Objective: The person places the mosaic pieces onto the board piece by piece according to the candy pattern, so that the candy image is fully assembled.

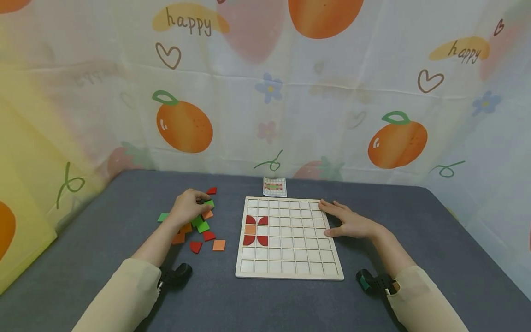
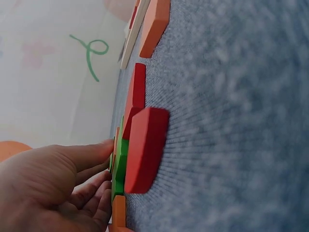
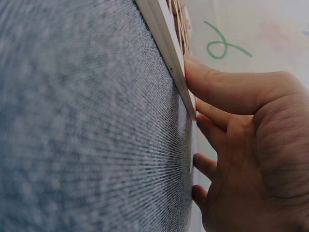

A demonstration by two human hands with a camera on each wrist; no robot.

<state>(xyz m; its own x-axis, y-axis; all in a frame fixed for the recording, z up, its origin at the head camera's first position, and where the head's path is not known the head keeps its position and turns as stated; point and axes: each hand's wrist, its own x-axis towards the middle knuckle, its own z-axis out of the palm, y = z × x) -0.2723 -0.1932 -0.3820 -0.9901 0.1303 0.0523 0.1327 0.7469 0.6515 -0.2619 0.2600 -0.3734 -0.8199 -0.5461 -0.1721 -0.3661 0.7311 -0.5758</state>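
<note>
At the left, my left hand reaches over a loose heap of coloured tiles, thumb and forefinger pinching a green tile at its far side. The left wrist view shows these fingertips right at the green edge, with a red tile nearer the camera. My right hand rests with fingers spread at the right edge of a wooden grid board, thumb on the rim. Four-sided symmetry shows on the board's left: several red quarter-round tiles surround an orange square tile.
A small printed pattern card lies behind the board. Between heap and board sit a loose orange square and a red quarter-round piece. A printed cloth hangs behind the grey table.
</note>
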